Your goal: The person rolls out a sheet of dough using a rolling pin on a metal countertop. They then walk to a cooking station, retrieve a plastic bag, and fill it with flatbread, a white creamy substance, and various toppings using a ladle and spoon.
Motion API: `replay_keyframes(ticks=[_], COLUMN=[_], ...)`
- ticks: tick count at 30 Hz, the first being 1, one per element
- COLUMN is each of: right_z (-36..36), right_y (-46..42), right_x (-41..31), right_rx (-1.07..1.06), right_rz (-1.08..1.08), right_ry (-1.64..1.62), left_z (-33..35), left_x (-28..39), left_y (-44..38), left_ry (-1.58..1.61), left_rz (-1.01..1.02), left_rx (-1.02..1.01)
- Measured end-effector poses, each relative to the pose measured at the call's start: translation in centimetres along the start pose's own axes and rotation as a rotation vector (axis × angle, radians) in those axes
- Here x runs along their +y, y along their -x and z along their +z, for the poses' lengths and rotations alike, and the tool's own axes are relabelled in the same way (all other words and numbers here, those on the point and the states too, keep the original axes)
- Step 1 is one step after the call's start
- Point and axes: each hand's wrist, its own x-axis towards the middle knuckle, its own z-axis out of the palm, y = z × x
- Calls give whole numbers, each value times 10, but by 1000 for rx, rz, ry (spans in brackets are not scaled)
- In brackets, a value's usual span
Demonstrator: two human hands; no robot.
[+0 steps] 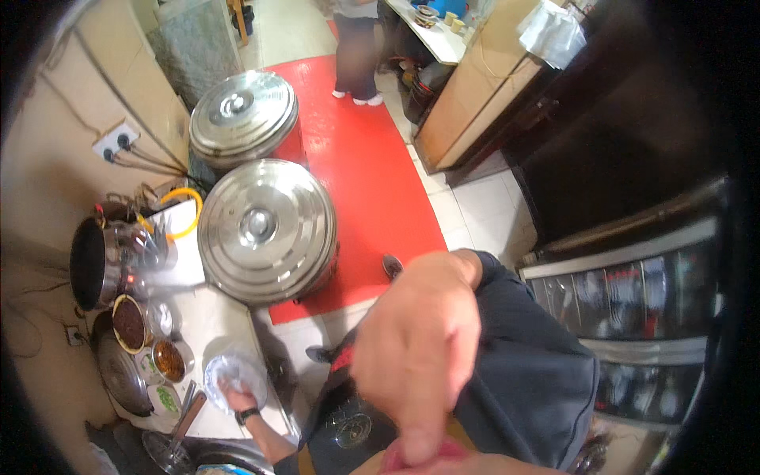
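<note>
My left hand (237, 396), a black watch on its wrist, reaches into a round white container (252, 359) that looks lined with clear plastic. Its fingertips are hard to make out there. Close to the camera and blurred, my right hand (421, 329) is raised with one finger touching my lips (451, 451); the other fingers are curled and I see nothing in them. Beside the white container are a bowl of reddish-brown sauce (169, 360), a dish of chopped greens (167, 399) and a utensil with a brown handle (191, 415).
Two large lidded steel drums (279, 261) stand ahead on a red mat (380, 196). A dark-topped pot (89, 264) and a bowl of dark brown food (129, 323) line the wall side. Another person (356, 53) stands farther off. A glass-fronted cabinet (641, 344) is at right.
</note>
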Motion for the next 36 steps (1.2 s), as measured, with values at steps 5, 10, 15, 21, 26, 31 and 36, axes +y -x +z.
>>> replay_keyframes(ticks=[5, 10, 15, 21, 26, 31, 36], right_z=[-72, -161, -260, -293, -320, -299, -261], right_y=[124, 273, 454, 473, 482, 495, 484], right_x=[-119, -299, -510, -582, -625, -639, -654], right_rx=[145, 1071, 2033, 1695, 2022, 1841, 1877], right_rz=[-55, 215, 16, 740, 998, 1081, 819], right_ry=[324, 1017, 1951, 2600, 2427, 2458, 2276], left_z=[28, 29, 39, 50, 48, 66, 70], left_x=[119, 257, 357, 456, 503, 528, 518], left_y=[-34, 31, -4, -58, -73, -50, -47], left_ry=[-60, -210, 372, 750, 647, 754, 716], left_rz=[30, -19, -220, -110, 0, 21, -27], left_rx=[432, 487, 345, 282, 313, 288, 275])
